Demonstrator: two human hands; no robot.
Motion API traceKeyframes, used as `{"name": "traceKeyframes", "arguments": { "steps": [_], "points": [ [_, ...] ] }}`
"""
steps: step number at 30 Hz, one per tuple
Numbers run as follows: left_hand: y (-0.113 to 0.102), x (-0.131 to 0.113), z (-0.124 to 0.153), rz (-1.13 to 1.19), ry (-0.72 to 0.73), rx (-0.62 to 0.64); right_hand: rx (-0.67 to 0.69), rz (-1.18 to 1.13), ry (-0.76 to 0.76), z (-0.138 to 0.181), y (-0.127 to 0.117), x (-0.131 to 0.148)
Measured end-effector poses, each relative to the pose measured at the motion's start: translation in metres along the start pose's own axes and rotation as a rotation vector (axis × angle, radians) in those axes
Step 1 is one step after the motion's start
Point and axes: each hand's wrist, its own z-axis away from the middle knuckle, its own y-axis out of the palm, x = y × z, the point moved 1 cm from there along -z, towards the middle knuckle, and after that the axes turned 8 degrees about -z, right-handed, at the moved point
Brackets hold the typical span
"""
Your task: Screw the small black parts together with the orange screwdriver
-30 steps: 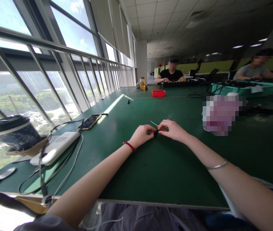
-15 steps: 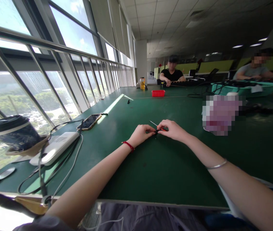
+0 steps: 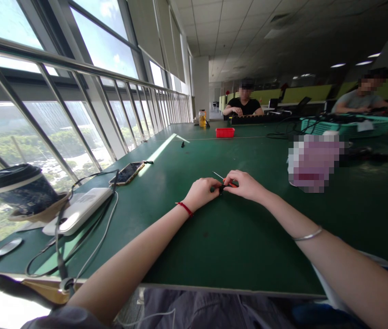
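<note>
Black part (image 3: 222, 188), small, pinched by your left hand (image 3: 202, 193) over the desk (image 3: 211, 256), in from its near edge — likely to steady it. Your right hand (image 3: 243, 184) grips a red-handled tool (image 3: 233, 184) — shaft aimed far-left, probably tucked so fingertips can reach the part.

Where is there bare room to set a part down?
Bare: green tabletop on the near side of the hands, between the forearms; also from hands to red bin. Crowded: left, with phone, white device and cup; far right, with green basket.
</note>
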Motion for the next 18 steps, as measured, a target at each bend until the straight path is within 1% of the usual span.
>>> {"name": "traceKeyframes", "arguments": {
  "steps": [7, 11, 16, 18],
  "points": [
    [0.0002, -0.0016, -0.0001, -0.043, -0.050, -0.034, 0.004, 0.019, 0.018, 0.0009, 0.0042, 0.0034],
    [-0.0010, -0.0011, -0.0001, -0.100, -0.051, -0.040, -0.052, 0.033, 0.035, 0.0010, 0.0061, 0.0019],
    [-0.0028, -0.0010, -0.0002, -0.257, -0.031, -0.086, -0.161, 0.060, 0.079, 0.0018, 0.0072, -0.0017],
    [-0.0025, -0.0012, -0.0002, -0.320, -0.030, -0.088, -0.182, 0.096, 0.107, 0.0014, 0.0092, -0.0036]
  ]
}}
